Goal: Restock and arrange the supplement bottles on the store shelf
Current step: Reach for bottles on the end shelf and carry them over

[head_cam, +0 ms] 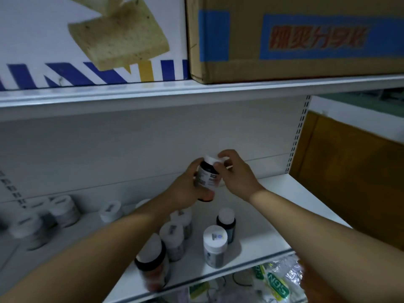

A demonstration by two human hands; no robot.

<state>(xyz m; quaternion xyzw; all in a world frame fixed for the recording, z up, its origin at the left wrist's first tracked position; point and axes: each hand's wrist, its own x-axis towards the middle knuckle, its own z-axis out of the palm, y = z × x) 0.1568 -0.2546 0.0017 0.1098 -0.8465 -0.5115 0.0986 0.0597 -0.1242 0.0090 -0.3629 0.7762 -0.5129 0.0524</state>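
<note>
Hands meet on one dark bottle (207, 178) with a white cap, held tilted in the air above the white shelf (279, 215), close to its back panel. The left hand (185, 189) wraps round the bottle's labelled body from the left, thumb near its base; the right hand (237, 174) curls its fingers over the cap from the right. Below them more bottles stand on the shelf: a white bottle (215, 248) near the front edge, a dark capped bottle (226, 221) just behind it, an amber bottle (153, 265) at the front partly hidden by the left forearm, and others between. Further left stands a blurred group of bottles (63, 209). On the upper shelf (196, 92) sit a cardboard box (295, 40) and a white printed box (65, 40). Plastic packets (277, 283) lie on the level beneath
</note>
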